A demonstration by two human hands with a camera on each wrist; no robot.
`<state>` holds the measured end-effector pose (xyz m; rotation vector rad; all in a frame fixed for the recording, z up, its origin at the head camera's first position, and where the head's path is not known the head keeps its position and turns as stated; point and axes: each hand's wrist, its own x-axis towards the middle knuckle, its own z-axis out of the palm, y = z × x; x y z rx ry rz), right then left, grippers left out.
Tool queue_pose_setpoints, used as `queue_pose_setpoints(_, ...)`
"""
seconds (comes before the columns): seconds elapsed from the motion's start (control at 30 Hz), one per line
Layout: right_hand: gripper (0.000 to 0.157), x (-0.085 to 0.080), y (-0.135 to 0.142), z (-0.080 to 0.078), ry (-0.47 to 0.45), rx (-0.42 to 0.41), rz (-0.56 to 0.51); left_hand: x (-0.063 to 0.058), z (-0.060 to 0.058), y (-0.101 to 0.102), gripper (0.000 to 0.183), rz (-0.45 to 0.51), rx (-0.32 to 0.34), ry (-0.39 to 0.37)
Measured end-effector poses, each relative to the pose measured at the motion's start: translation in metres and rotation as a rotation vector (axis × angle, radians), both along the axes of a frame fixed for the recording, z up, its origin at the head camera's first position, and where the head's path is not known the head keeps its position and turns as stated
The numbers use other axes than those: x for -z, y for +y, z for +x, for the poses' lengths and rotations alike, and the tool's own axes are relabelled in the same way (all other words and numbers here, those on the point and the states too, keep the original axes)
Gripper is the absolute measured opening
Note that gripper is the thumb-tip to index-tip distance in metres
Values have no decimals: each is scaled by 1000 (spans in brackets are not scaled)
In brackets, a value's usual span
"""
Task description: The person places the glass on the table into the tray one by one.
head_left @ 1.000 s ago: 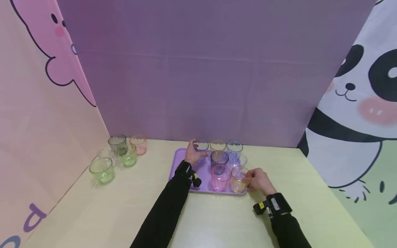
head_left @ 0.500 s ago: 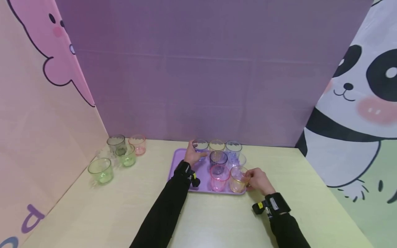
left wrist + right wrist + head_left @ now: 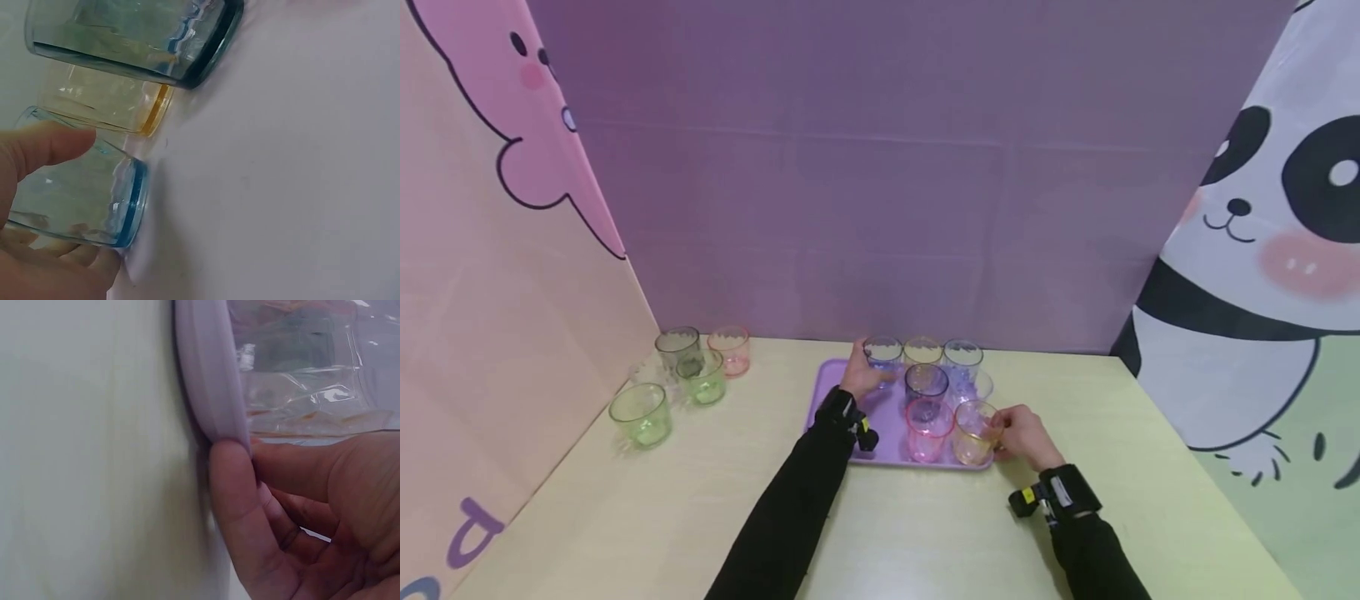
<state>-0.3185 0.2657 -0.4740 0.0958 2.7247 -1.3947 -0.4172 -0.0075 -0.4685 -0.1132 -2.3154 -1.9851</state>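
Note:
A purple tray (image 3: 880, 425) bears several clear tinted glasses. My left hand (image 3: 859, 375) grips the blue-tinted glass (image 3: 81, 194) at the tray's back left, thumb on one side and fingers on the other. At the front right corner, my right hand (image 3: 1028, 437) pinches the tray rim (image 3: 209, 381) between thumb and fingers. The yellow glass (image 3: 973, 442) stands right beside it. Left of that is a pink glass (image 3: 927, 442), with a dark grey-blue glass (image 3: 926, 383) behind. Along the back are another yellow glass (image 3: 922, 351) and a blue glass (image 3: 963, 358).
On the table (image 3: 715, 500), at the back left, stands a loose group of glasses: a dark grey one (image 3: 676, 348), a pink one (image 3: 730, 352) and green ones, the nearest green glass (image 3: 642, 417) set apart. A purple backdrop (image 3: 820, 208) rises behind the table.
The head view has shifted slightly, so the scene sits a little further left. Both hands keep their holds, and the tray and glasses keep their arrangement.

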Motion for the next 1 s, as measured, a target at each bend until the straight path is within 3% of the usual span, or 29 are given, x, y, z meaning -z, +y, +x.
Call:
queue_pose_setpoints(0.3,4,0,-2,1,19,-11,14,-10,5,-22,96,-116,34,-48)
queue_pose_setpoints(0.43,3,0,-1,1,25,-14,5,-15,7,-36,92,-185,9,-62)
queue_pose_setpoints(0.6,5,0,0,1,32,-8,-6,-17,12,-53,84,-200,-20,-40)
queue_pose_setpoints(0.87,7,0,0,1,32,-11,0,-23,31,-75,72,-175,-81,-6)
queue_pose_setpoints(1.0,10,-1,-1,2,62,-16,6,-29,45,-84,69,-196,-93,55)
